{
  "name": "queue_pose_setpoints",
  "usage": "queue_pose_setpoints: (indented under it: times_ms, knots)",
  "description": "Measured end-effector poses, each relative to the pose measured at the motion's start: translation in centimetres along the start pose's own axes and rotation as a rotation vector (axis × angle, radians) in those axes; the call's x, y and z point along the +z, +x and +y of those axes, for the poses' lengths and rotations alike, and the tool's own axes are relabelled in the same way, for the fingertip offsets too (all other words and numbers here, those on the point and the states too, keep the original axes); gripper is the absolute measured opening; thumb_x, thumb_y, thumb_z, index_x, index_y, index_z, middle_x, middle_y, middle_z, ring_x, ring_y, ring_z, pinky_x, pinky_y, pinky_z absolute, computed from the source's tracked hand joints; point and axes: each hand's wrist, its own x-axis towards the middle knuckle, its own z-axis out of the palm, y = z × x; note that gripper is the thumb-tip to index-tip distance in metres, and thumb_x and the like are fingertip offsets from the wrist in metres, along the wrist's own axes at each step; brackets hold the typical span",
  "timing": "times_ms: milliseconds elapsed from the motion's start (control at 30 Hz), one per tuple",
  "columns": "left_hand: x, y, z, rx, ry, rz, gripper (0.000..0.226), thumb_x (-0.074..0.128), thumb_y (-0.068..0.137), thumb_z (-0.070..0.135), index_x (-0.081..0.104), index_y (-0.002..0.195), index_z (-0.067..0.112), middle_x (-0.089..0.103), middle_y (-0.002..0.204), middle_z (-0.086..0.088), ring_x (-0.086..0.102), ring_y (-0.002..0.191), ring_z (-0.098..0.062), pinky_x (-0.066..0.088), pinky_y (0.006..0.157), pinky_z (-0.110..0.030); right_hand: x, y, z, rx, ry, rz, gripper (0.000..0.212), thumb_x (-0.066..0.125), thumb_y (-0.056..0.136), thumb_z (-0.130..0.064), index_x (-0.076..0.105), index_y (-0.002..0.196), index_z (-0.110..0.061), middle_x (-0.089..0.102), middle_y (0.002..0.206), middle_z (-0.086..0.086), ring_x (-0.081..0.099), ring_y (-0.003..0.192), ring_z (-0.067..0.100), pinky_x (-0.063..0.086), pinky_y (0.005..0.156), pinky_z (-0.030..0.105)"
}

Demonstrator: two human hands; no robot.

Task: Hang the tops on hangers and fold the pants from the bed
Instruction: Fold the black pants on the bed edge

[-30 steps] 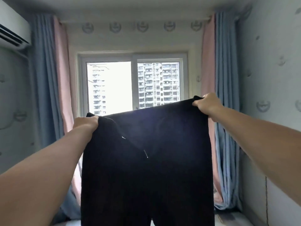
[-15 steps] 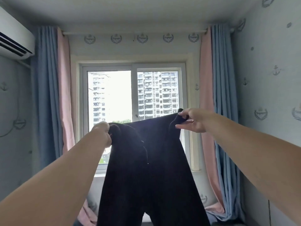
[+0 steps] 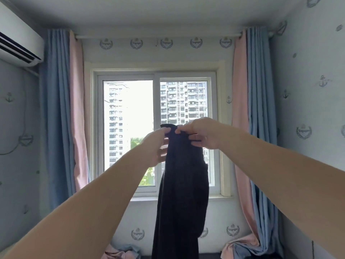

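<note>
**A:** Where are the pants sitting right now?

**B:** You are holding the dark pants (image 3: 183, 193) up at arm's length in front of the window (image 3: 130, 118). They are hanging from your hands in one narrow column, and the bottom edge of the view is cutting off their lower end.

**A:** And my fingers?

**B:** Your left hand (image 3: 158, 144) is pinching the top edge between thumb and fingertips, while its other fingers are lying partly hidden behind the cloth. Your right hand (image 3: 199, 133) is pinching the same edge just beside it, with its lower fingers curling against the fabric.

**A:** Which leg is lying in front?

**B:** I cannot tell. The cloth is showing only as a dark mass against the bright glass, and it is hiding any seams or layers.
</note>
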Motion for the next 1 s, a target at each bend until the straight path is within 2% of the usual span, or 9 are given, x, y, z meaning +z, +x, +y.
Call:
queue_pose_setpoints:
  times_ms: [100, 167, 333, 400, 533, 633, 733, 800, 1000]
  knots:
    - [-0.1, -0.2, -1.3, 0.042, -0.002, -0.108, 0.014, 0.059, 0.097, 0.023, 0.068, 0.104, 0.016, 0.069, 0.087, -0.001, 0.067, 0.072, -0.017, 0.049, 0.056, -0.024, 0.9, 0.1, -0.2, -0.081, 0.012, 0.039, 0.022, 0.074, 0.084, -0.023, 0.078, 0.103, -0.013, 0.073, 0.108, -0.004, 0.063, 0.105, 0.016, 0.049, 0.101, 0.037]
    - [-0.2, 0.0, -2.4, 0.101, 0.012, -0.174, 0.023, 0.061, 0.094, 0.009, 0.067, 0.116, 0.012, 0.074, 0.104, -0.008, 0.072, 0.09, -0.024, 0.054, 0.064, -0.028, 1.5, 0.3, -0.3, -0.121, -0.018, 0.067, 0.025, 0.072, 0.084, -0.023, 0.076, 0.106, -0.012, 0.073, 0.107, -0.003, 0.064, 0.103, 0.017, 0.051, 0.098, 0.034]
    - [-1.1, 0.8, -4.1, 0.207, 0.005, 0.029, 0.03, 0.06, 0.092, -0.006, 0.07, 0.115, 0.012, 0.075, 0.104, -0.015, 0.072, 0.082, -0.027, 0.056, 0.06, -0.03, 1.5, 0.0, 0.8, -0.227, -0.116, 0.05, 0.018, 0.073, 0.086, -0.03, 0.076, 0.1, -0.017, 0.072, 0.111, 0.005, 0.066, 0.108, 0.023, 0.054, 0.093, 0.034]
    - [-2.3, 1.1, -4.4, 0.194, -0.017, 0.052, 0.027, 0.061, 0.093, -0.003, 0.071, 0.111, 0.015, 0.077, 0.101, -0.012, 0.074, 0.084, -0.029, 0.058, 0.067, -0.035, 0.3, 0.3, 2.1, -0.321, -0.135, 0.199, 0.02, 0.069, 0.089, -0.037, 0.073, 0.106, -0.028, 0.069, 0.118, 0.0, 0.063, 0.111, 0.016, 0.052, 0.086, 0.029]
    - [-5.2, 1.3, -3.9, 0.204, -0.091, 0.019, 0.026, 0.061, 0.095, 0.002, 0.07, 0.117, 0.014, 0.076, 0.107, -0.011, 0.074, 0.092, -0.03, 0.058, 0.07, -0.036, -1.7, 0.5, 8.0, -0.276, -0.189, 0.531, 0.085, 0.067, 0.081, -0.066, 0.031, 0.152, -0.034, 0.032, 0.159, -0.001, 0.035, 0.143, 0.022, 0.032, 0.115, 0.052]
    - [-7.5, 1.3, -2.8, 0.199, -0.141, -0.02, 0.029, 0.06, 0.097, 0.008, 0.067, 0.125, 0.014, 0.074, 0.115, -0.012, 0.071, 0.105, -0.033, 0.057, 0.079, -0.039, -1.2, 0.3, 12.6, -0.006, 0.16, 0.058, 0.115, 0.065, 0.067, -0.083, 0.011, 0.158, -0.04, 0.019, 0.167, -0.001, 0.023, 0.151, 0.027, 0.02, 0.12, 0.058]
    - [-10.1, 1.3, -2.0, 0.166, -0.168, -0.055, 0.03, 0.06, 0.098, 0.012, 0.066, 0.127, 0.016, 0.072, 0.119, -0.011, 0.069, 0.111, -0.034, 0.055, 0.088, -0.042, 1.4, 0.2, 14.6, 0.152, 0.282, -0.379, 0.105, 0.067, 0.065, -0.084, 0.039, 0.151, -0.03, 0.049, 0.152, 0.001, 0.048, 0.139, 0.025, 0.043, 0.107, 0.05]
    - [-11.8, 1.4, -1.7, 0.147, -0.142, -0.066, 0.029, 0.059, 0.098, 0.013, 0.067, 0.126, 0.018, 0.073, 0.118, -0.01, 0.069, 0.11, -0.033, 0.055, 0.086, -0.042, 3.7, 0.5, 14.1, 0.137, 0.377, -0.439, 0.08, 0.072, 0.074, -0.071, 0.061, 0.138, -0.022, 0.061, 0.141, 0.003, 0.058, 0.129, 0.027, 0.054, 0.096, 0.044]
    - [-17.9, 1.6, -1.4, 0.279, 0.056, 0.161, 0.021, 0.059, 0.098, 0.01, 0.069, 0.105, 0.026, 0.078, 0.098, 0.001, 0.075, 0.089, -0.023, 0.059, 0.067, -0.032, 9.0, 1.5, 8.4, -0.066, 0.378, 0.027, 0.035, 0.074, 0.09, -0.022, 0.066, 0.119, -0.005, 0.077, 0.103, 0.009, 0.076, 0.091, 0.026, 0.061, 0.065, 0.03]
